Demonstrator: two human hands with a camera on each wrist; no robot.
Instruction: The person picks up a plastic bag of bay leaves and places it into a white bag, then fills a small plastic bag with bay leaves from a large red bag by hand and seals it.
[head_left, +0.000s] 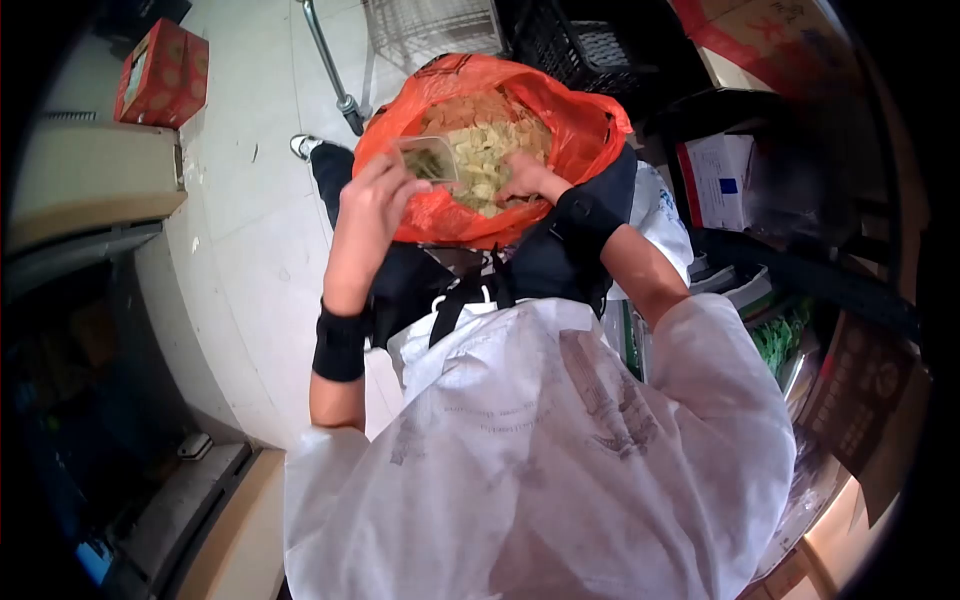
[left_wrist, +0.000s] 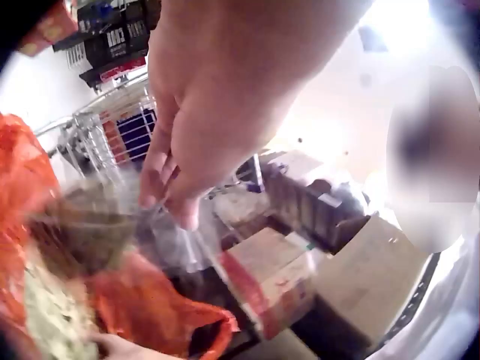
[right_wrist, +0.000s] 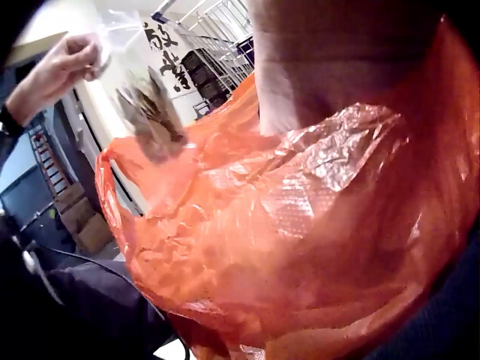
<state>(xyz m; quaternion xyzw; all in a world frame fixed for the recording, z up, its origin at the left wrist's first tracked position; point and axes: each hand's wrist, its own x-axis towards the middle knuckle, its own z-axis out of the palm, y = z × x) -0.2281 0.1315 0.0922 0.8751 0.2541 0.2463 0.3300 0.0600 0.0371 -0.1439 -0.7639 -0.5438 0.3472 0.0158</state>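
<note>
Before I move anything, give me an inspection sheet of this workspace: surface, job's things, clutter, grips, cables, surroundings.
Surface: dark-trousered lap, bearing the open orange plastic bag.
Job's things: pale dried-looking pieces inside the orange plastic bag; clear plastic bag with darker, brownish-green contents.
Clutter: red patterned box, black plastic crate and cardboard box nearby.
Left grip: left hand pinches the clear plastic bag near its top.
Right grip: right hand reaches into the orange plastic bag, among the pale pieces; fingers partly hidden.
Cables: thin dark cable across the trousers; ends unclear.
Surroundings: pale tiled floor; metal wire cart.
</note>
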